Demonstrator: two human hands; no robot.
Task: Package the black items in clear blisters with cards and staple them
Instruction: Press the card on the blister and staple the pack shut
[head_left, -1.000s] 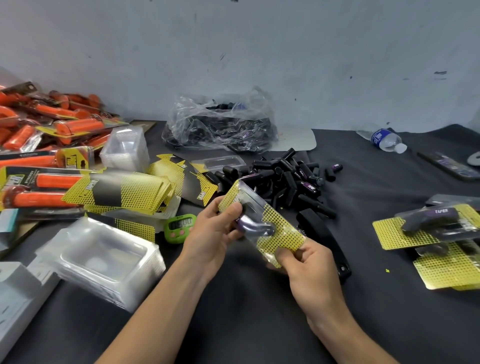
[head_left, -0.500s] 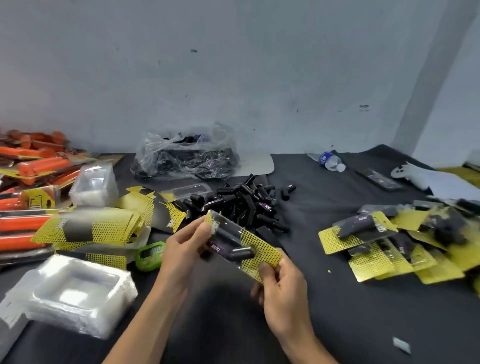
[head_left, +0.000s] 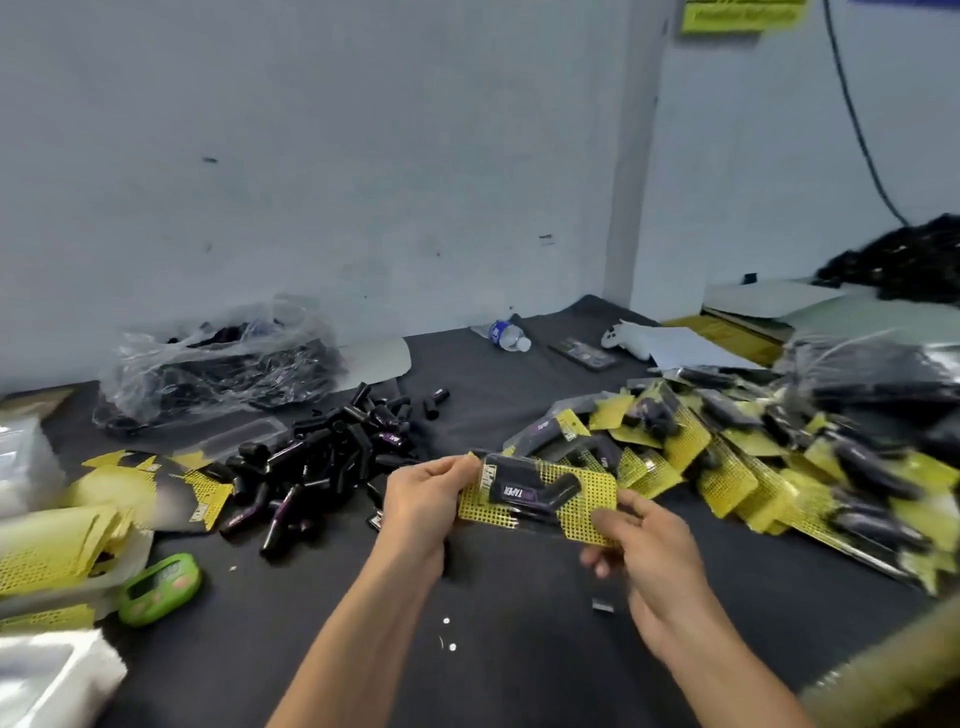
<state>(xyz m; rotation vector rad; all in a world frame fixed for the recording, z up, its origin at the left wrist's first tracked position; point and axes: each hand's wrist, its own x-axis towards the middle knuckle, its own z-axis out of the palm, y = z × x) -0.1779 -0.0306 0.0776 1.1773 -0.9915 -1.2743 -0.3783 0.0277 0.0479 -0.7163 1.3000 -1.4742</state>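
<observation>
Judged light and a little springy: thin card under a formed plastic shell, stiff enough to stay flat when taken by its ends, slick on the plastic, quick to crease or pop open if squeezed over the bubble. Best taken by the flat margins of the card, away from the raised part. Found the pack (head_left: 537, 506) held just so, aloft over the dark table (head_left: 519, 665), between the heap of loose black pieces (head_left: 322, 462) and the spread of finished packs (head_left: 779, 467). Pinched at its left end by the left hand (head_left: 423, 501), thumb on top; gripped at the lower right corner by the right hand (head_left: 644, 545), thumb apparently over the card and fingers beneath, though blurred there. Looked like a yellow card (head_left: 597, 483) printed with a fine black grid, a clear blister (head_left: 519, 475) over it, and inside a bent black item (head_left: 545, 491) bearing a small purple-and-white label. Could not make out any staple.
</observation>
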